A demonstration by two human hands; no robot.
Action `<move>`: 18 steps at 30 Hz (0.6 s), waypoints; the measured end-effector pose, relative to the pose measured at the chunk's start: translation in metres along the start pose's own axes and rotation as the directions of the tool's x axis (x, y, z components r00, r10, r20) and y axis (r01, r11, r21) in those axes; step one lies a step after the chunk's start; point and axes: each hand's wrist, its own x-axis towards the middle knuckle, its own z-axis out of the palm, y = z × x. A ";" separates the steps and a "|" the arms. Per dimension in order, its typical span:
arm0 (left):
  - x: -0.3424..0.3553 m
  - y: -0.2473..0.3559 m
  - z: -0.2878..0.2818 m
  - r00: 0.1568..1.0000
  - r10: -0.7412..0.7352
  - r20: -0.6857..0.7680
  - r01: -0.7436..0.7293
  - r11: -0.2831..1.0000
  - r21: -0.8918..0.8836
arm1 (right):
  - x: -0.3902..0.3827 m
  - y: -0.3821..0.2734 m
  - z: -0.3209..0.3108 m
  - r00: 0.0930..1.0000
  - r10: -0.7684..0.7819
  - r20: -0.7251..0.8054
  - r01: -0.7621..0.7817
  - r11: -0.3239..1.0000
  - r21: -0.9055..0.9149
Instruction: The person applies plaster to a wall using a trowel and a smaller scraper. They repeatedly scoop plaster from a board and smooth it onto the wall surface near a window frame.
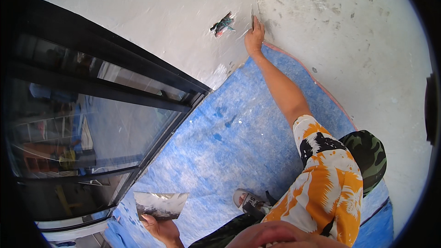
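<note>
My right hand (255, 39) is raised against the plastered wall (174, 9) near the inside corner, its fingers wrapped round a thin metal blade (252, 14) seen nearly edge-on. Just left of it, the wall has a ragged hole (223, 24) with green and red bits inside. Low in the view, my left hand (158, 229) grips a wide metal blade (161, 202), its thumb over the face, which carries grey and white smears.
A black-framed glass door or window (92, 124) runs down the left. Blue protective sheeting (220, 147) covers the floor, where my sandalled foot (243, 200) stands. A stained wall (344, 27) rises on the right. My camouflage-clad leg (367, 151) is behind my right arm.
</note>
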 end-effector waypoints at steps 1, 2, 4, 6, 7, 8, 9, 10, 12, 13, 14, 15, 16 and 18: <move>0.000 0.001 -0.002 1.000 -0.007 0.002 0.007 1.000 -0.002 | -0.015 -0.009 0.004 1.000 -0.022 0.012 0.022 1.000 -0.016; 0.000 0.001 -0.003 1.000 -0.006 0.014 0.006 1.000 -0.017 | -0.029 -0.015 0.002 0.998 -0.034 0.057 0.036 0.999 -0.039; -0.001 0.002 -0.003 0.998 0.001 0.055 0.001 1.000 -0.022 | -0.052 -0.023 -0.012 0.983 -0.165 0.085 0.164 0.986 0.016; -0.002 0.004 -0.002 0.998 0.013 0.061 -0.011 1.000 -0.021 | -0.057 -0.024 -0.026 0.977 -0.127 0.169 0.120 0.992 0.050; -0.003 0.005 -0.001 0.999 0.015 0.045 -0.014 1.000 -0.016 | -0.052 -0.024 -0.031 0.985 -0.135 0.103 0.127 0.988 0.083; -0.004 0.007 0.000 0.999 0.014 0.030 -0.014 1.000 -0.011 | -0.040 -0.021 -0.035 0.996 -0.073 0.055 0.067 0.993 0.095; -0.005 0.008 0.000 1.000 0.004 -0.011 -0.004 1.000 -0.005 | -0.027 -0.020 -0.036 1.000 -0.026 0.005 0.025 0.994 0.111; -0.006 0.010 0.001 0.999 -0.009 -0.052 0.009 1.000 0.001 | -0.009 -0.019 -0.034 1.000 -0.001 -0.001 0.001 0.996 0.092; -0.007 0.014 0.000 0.998 -0.010 -0.068 0.015 0.998 0.069 | 0.021 -0.023 -0.023 0.999 0.041 -0.021 -0.040 0.998 0.057; -0.008 0.018 -0.002 0.999 -0.009 -0.048 0.015 0.990 0.142 | 0.026 -0.027 -0.020 0.992 0.121 -0.027 -0.121 0.992 0.026; -0.007 0.019 -0.003 1.000 -0.001 -0.023 0.005 0.979 0.205 | 0.030 -0.033 -0.016 1.000 0.024 -0.010 -0.024 0.999 0.021; -0.008 0.020 -0.004 1.000 -0.015 -0.019 0.018 0.989 0.144 | 0.026 -0.038 -0.014 1.000 -0.021 0.005 0.021 1.000 0.006; -0.010 0.021 -0.005 0.999 -0.029 -0.014 0.031 0.996 0.084 | 0.020 -0.044 -0.014 0.997 -0.069 0.036 0.069 0.998 -0.001; -0.010 0.021 -0.006 0.998 -0.066 -0.006 0.066 0.998 0.023 | -0.003 -0.048 -0.023 0.962 -0.242 0.128 0.244 0.970 0.001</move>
